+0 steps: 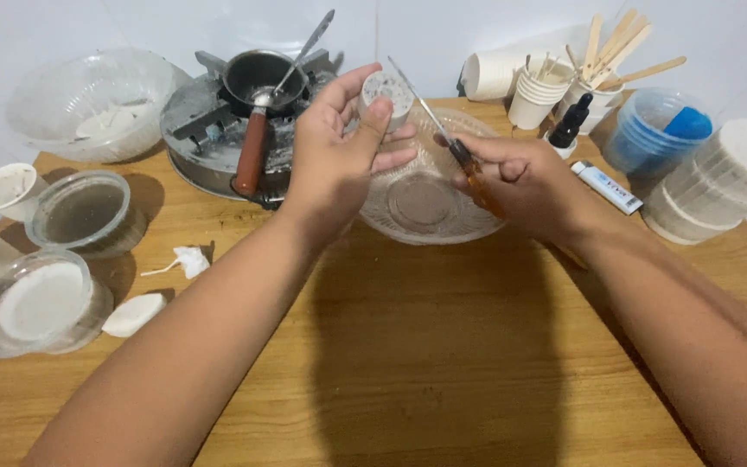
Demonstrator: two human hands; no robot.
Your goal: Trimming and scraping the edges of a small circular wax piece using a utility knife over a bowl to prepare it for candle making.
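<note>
A wooden worktop (408, 380) is seen from above, with two bare forearms reaching in from the lower edge. A small white round cup (387, 93), speckled inside, is held tilted in the left hand (339, 151), whose grip is closed around it with the thumb laid across its side. A thin screwdriver with an orange handle (464, 160) is held in the closed grip of the right hand (525, 186), and its metal tip is pointed up toward the rim of the cup. Both hands are raised above a clear glass dish (430, 207) set near the middle of the worktop. Behind the left hand, a small dark pan with a wooden handle (257, 82) is set on a round metal stove (196, 130). To the left, clear plastic tubs (88, 212) and a large clear bowl (92, 104) are placed. To the right, paper cups holding wooden sticks (603, 65), a dark dropper bottle (568, 128) and a blue tub (654, 130) are arranged.
</note>
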